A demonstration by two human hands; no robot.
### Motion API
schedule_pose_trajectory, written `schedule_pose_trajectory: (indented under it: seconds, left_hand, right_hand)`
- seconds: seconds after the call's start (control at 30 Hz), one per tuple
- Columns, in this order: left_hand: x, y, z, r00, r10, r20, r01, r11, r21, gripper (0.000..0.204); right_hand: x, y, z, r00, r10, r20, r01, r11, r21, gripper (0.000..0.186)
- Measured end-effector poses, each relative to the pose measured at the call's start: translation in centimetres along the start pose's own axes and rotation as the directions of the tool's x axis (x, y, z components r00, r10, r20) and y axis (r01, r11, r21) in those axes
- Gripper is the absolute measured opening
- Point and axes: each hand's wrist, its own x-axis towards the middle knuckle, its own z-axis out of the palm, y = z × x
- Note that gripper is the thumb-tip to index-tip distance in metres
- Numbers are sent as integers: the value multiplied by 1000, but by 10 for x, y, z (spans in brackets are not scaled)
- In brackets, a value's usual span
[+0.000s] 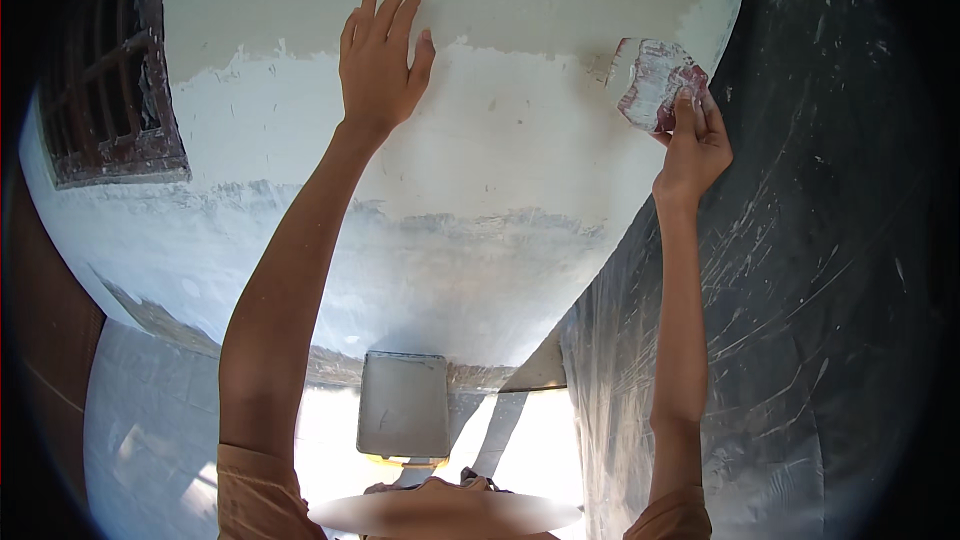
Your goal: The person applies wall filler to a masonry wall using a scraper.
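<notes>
Stretches both bare arms, out of brown sleeves (255,480), up toward a pale wall (520,150). Holds in the right hand (697,148) a flat piece (645,90), dark red and much smeared with white, with uneven edges. Grips it firmly at the lower right part, with the thumb on the near face and the other fingers bent behind. Has this piece high on the right, in front of the wall and near its right edge; cannot tell if in contact with the surface. Spreads loosely the fingers of the left hand (380,75), pointing up, with the back turned to the view and the thumb apart. Places this hand before the wall, around the ragged border between a greyish upper coat and a whiter part below; cannot tell here either if touching. Has at far left a window (118,65) with dark brown bars, and on the right a dark sheet (790,240) with pale streaks. Has below, between the forearms, a grey rectangular object (403,405), near the foot of the wall, beside brightly lit floor (328,430).
</notes>
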Motion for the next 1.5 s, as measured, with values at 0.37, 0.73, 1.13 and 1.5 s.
schedule_pose_trajectory:
  seconds: [0.37, 0.73, 1.13, 1.5]
  left_hand:
    - [-95, -82, -98, 963, -79, 256, 90, 996, -30, 44]
    - [-290, -83, -159, 850, -245, 466, 311, 948, -68, 39]
    - [-526, -15, -278, 160, -577, 801, 752, 597, 280, 49]
    - [-662, 41, -332, -300, -530, 793, 863, 203, 462, 54]
  right_hand:
    - [-119, -19, 46, 988, 153, 21, -146, 972, -185, 37]
    - [-269, 87, -5, 853, 518, 58, -482, 827, -290, 36]
    - [-502, 158, -88, 490, 872, 2, -743, 419, -522, 37]
    - [-640, 199, -145, 470, 867, 164, -364, 359, -859, 30]
